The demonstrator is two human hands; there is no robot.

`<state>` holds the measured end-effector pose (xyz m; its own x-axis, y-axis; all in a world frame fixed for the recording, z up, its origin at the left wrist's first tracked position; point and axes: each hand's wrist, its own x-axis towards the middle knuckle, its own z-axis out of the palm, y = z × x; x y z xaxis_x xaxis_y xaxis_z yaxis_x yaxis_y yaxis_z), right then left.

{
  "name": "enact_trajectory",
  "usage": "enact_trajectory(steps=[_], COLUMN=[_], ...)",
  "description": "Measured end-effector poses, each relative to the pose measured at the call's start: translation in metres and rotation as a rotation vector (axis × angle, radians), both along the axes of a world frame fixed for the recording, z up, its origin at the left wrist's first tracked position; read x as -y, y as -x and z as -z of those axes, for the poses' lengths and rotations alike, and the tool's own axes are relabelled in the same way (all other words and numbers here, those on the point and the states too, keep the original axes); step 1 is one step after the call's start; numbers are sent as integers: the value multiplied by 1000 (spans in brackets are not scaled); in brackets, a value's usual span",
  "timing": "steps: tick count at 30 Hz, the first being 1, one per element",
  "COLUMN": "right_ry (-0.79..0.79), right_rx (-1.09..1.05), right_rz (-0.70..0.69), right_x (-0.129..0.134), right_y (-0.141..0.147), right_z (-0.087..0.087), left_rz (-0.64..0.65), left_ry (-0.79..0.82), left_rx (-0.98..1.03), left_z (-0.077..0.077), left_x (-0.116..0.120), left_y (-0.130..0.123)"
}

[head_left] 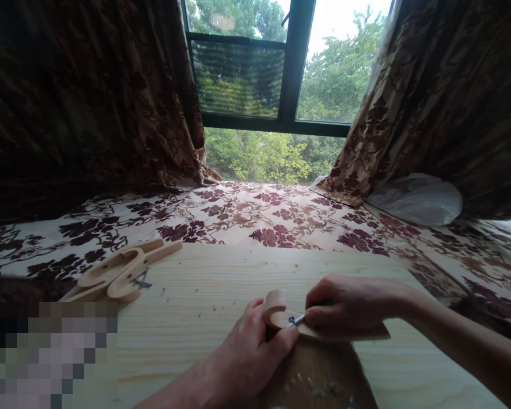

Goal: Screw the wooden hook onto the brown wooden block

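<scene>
My left hand (259, 338) is closed on a pale wooden piece (276, 300) with a curled, hook-like end; its thumb presses near the hollow of the curve. My right hand (344, 304) grips a slim tool (298, 320) with a metal shaft and what looks like a dark handle, mostly hidden by the fingers. The shaft's tip meets the wooden piece close to my left thumb, where a small dark bit shows. Whether the tool is a screwdriver or a gouge, I cannot tell. Beneath both hands lies a brown wooden board (327, 369) strewn with small pale bits.
A light pine board (221, 272) forms the work surface, dotted with small dark specks. Similar curved wooden pieces (125, 289) lie at its far left beside small metal parts (142, 279). Flowered cloth (272, 218), curtains (153, 113), a window and a white plastic bag (417, 199) lie beyond.
</scene>
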<state>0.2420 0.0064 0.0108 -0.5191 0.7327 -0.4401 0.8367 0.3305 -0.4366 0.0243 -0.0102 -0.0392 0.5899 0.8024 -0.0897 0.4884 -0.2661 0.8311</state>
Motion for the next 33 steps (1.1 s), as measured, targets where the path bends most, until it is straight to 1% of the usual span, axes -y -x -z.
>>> enact_trajectory(steps=[4,9,13,16,18,21,24,26,27,29,31,32,33], right_ry=[21,33,22,-7,-41,-111,-209,-289,-326,-373,-425,-448,-476], right_rx=[-3,-4,1,13,26,54,65,42,25,-5,-25,-20,-58], right_rz=[-11,-13,-12,-13,0,53,121,158,184,258,377,430,488], right_x=[-3,-4,-2,1,2,5,15,26,32,47,60,66,71], right_y=[0,-1,1,3,5,4,-3,-12,-18,-32,-46,-50,-53], right_z=[1,1,0,-3,-9,-26,-45,-52,-53,-46,-32,-24,-16], left_rz=[2,-6,-6,24,15,14,94,116,113,102,105,118,141], left_ry=[-24,-29,-21,-24,-5,69,168,204,205,203,196,189,186], left_rx=[18,9,21,43,53,85,199,252,258,247,237,223,204], left_z=[2,0,-1,1,4,7,4,3,2,2,1,0,-3], left_x=[-1,-2,-1,-1,-3,-6,-6,-6,-6,-7,-10,-12,-15], left_y=[-1,-2,-1,0,0,1,1,1,1,2,5,8,11])
